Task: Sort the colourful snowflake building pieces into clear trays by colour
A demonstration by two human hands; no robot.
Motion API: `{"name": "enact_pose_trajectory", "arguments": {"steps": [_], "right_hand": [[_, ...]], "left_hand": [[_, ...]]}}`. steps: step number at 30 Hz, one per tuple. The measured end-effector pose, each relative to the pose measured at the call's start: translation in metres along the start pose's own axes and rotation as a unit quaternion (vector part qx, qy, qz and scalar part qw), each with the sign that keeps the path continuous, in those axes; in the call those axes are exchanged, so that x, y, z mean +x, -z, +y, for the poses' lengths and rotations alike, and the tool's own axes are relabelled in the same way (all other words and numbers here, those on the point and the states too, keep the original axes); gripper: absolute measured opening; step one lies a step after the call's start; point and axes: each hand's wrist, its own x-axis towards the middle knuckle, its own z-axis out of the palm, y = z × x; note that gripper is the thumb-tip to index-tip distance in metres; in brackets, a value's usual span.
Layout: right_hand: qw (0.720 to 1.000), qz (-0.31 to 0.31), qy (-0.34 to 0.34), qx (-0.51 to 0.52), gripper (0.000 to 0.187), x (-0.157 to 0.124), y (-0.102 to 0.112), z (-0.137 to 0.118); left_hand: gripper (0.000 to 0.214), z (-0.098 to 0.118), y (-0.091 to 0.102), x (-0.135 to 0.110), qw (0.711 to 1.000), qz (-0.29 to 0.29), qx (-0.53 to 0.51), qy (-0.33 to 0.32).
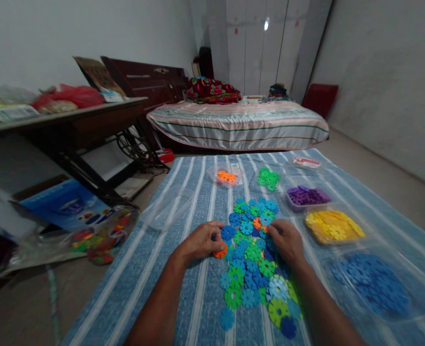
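Note:
A loose pile of notched plastic discs, mostly blue and green, lies on the striped cloth between my hands. At the pile's left edge, my left hand pinches an orange notched disc between thumb and finger. My right hand reaches in from the right side, its fingertips closed on the edge of another orange disc among the blue ones. A further orange disc lies right beside that one. The fingertips of the right hand are partly hidden.
Clear tubs hold sorted discs: orange ones, green ones, purple ones, yellow ones and blue ones. An upturned-looking clear container stands at the left. A bed and sewing table are beyond.

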Motion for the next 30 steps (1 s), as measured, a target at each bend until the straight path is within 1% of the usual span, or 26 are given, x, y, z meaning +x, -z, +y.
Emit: {"name": "enact_pose_trajectory", "arguments": {"steps": [2, 6, 9, 12, 15, 18, 19, 23, 25, 26, 28, 30], "right_hand": [[1.000, 0.000, -0.004, 0.004, 0.026, 0.000, 0.000, -0.001], [1.000, 0.003, 0.000, 0.017, 0.025, 0.000, 0.000, -0.002], [1.000, 0.006, 0.000, 0.025, 0.024, 0.001, 0.000, -0.002], [1.000, 0.007, -0.006, 0.017, 0.025, 0.001, -0.001, -0.002], [1.000, 0.003, -0.005, 0.008, 0.025, 0.001, -0.002, -0.001], [1.000, -0.001, -0.001, 0.007, 0.024, 0.001, -0.004, 0.001], [1.000, 0.000, -0.001, 0.008, 0.024, 0.001, -0.004, 0.001], [1.000, 0.001, 0.002, 0.015, 0.024, 0.001, -0.004, 0.002], [1.000, 0.003, 0.002, 0.019, 0.024, 0.001, -0.004, 0.002], [1.000, 0.003, 0.001, 0.020, 0.024, 0.001, -0.005, 0.002], [1.000, 0.003, 0.000, 0.020, 0.023, 0.002, -0.005, 0.002], [1.000, 0.001, -0.004, 0.018, 0.023, 0.003, -0.006, 0.003]], "left_hand": [[0.015, 0.003, 0.004, -0.002, 0.999, 0.018, -0.031, -0.005], [0.022, 0.005, 0.007, -0.001, 0.993, 0.090, -0.072, -0.005], [0.025, 0.006, 0.009, 0.008, 0.984, 0.131, -0.120, 0.027], [0.026, 0.008, 0.012, 0.023, 0.974, 0.150, -0.152, 0.074], [0.022, 0.012, 0.017, 0.044, 0.957, 0.187, -0.190, 0.113], [0.017, 0.021, 0.028, 0.073, 0.922, 0.258, -0.250, 0.144], [0.015, 0.025, 0.033, 0.085, 0.911, 0.279, -0.266, 0.144], [0.010, 0.042, 0.055, 0.131, 0.886, 0.332, -0.301, 0.123], [0.008, 0.046, 0.060, 0.146, 0.878, 0.346, -0.304, 0.127], [0.007, 0.046, 0.059, 0.150, 0.879, 0.346, -0.301, 0.132], [0.006, 0.042, 0.049, 0.151, 0.888, 0.331, -0.286, 0.142], [0.006, 0.036, 0.033, 0.144, 0.906, 0.300, -0.265, 0.138]]}}
